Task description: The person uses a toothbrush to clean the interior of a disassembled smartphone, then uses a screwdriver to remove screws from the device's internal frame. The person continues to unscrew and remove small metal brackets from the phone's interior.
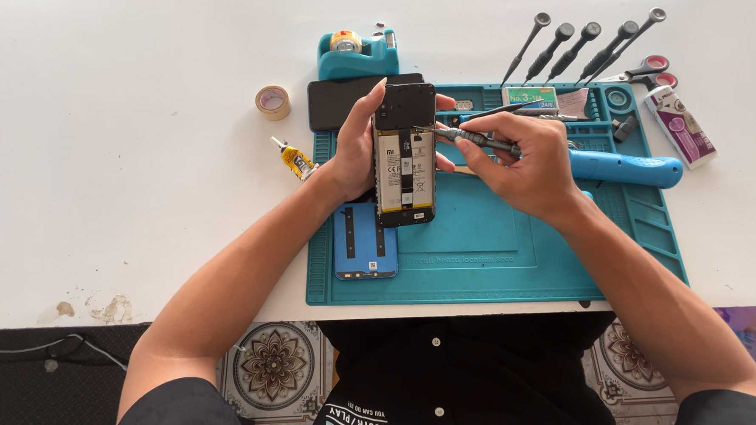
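Observation:
My left hand (pixel 356 145) holds an opened phone (pixel 404 156) upright above the teal work mat (pixel 499 250), its back off, with the battery and black upper cover showing. My right hand (pixel 524 159) grips a thin screwdriver (pixel 468 137) whose tip touches the phone's right edge just below the black cover. A blue back cover (pixel 365 243) lies flat on the mat under the phone.
A black phone (pixel 332 102), teal tape dispenser (pixel 356 54), tape roll (pixel 272 101) and small yellow glue tube (pixel 294 159) sit to the left. Several screwdrivers (pixel 583 46), scissors (pixel 648 69), a white-purple tube (pixel 680 124) and a blue-handled tool (pixel 627 169) lie at right.

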`<move>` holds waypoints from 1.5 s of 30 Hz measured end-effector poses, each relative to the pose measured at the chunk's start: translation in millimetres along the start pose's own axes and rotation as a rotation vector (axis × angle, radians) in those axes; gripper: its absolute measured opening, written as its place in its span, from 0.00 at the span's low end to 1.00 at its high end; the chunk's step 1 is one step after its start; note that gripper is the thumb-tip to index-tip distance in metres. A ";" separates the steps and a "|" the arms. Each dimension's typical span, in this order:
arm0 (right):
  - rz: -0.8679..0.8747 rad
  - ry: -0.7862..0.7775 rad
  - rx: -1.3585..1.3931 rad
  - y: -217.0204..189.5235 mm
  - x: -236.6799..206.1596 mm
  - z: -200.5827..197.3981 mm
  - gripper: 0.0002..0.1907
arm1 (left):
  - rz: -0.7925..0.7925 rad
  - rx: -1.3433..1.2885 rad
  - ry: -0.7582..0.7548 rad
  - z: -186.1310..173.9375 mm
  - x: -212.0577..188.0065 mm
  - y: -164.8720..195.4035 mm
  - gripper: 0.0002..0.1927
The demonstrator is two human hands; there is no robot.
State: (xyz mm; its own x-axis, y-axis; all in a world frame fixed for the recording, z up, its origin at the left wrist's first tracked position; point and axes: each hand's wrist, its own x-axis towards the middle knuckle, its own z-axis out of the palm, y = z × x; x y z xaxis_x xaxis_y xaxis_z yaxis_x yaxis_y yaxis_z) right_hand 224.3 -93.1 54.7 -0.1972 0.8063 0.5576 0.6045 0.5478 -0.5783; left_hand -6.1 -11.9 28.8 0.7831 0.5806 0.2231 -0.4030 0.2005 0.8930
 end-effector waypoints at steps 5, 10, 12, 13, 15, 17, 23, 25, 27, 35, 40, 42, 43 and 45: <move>0.004 0.001 -0.009 -0.2 0.1 0.5 0.09 | 0.015 0.021 0.008 0.6 0.4 0.7 0.44; 0.011 -0.004 -0.010 -1.5 0.6 0.0 0.10 | -0.003 0.005 -0.003 -0.2 -0.1 0.8 0.44; 0.017 -0.010 -0.020 -2.3 0.6 -0.5 0.10 | -0.001 0.009 -0.008 -0.6 0.1 -0.1 0.44; 0.010 -0.008 -0.017 -2.6 0.6 -0.5 0.10 | 0.010 0.004 -0.001 -0.6 0.4 -1.2 0.44; -0.006 -0.002 -0.011 -3.3 1.0 -0.3 0.11 | 0.035 -0.004 0.014 -1.4 1.1 -3.2 0.44; -0.013 0.003 -0.039 -3.9 0.7 -0.4 0.11 | 0.038 0.009 -0.012 -3.6 1.5 -4.5 0.44; -0.164 0.000 -0.124 -7.0 -1.3 -2.8 0.12 | 0.058 0.097 -0.002 -8.9 -1.7 -11.3 0.43; -0.131 -0.024 -0.148 -8.5 -1.0 -4.5 0.12 | 0.070 0.114 -0.008 -8.9 -2.7 -14.3 0.43; -0.105 -0.037 -0.166 -9.9 0.8 -6.0 0.11 | 0.098 0.144 -0.033 -9.0 -4.0 -15.6 0.43; 0.002 -0.117 -0.030 -13.5 0.7 -12.0 0.15 | 0.049 0.163 0.041 1.4 -7.2 -14.0 0.46; -0.111 -0.069 -0.123 -12.5 1.0 -13.9 0.13 | 0.074 0.244 0.042 7.9 -9.0 -10.7 0.48; -0.031 -0.098 -0.106 -13.4 -0.4 -15.5 0.24 | 0.078 0.275 0.049 9.2 -9.8 -10.3 0.48; -0.036 -0.103 -0.083 -13.6 -0.2 -15.4 0.21 | 0.075 0.271 0.046 9.4 -10.2 -10.3 0.48; -0.050 -0.112 -0.038 -13.9 0.8 -15.1 0.14 | 0.072 0.266 0.038 8.5 -10.7 -9.7 0.49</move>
State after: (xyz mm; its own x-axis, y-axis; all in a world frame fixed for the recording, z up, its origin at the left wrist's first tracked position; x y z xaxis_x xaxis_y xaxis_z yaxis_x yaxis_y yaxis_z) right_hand 227.4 -103.4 72.2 -0.3113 0.7992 0.5142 0.6204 0.5807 -0.5271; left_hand -6.5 -26.7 21.1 0.7362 0.6163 0.2796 -0.3148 -0.0539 0.9476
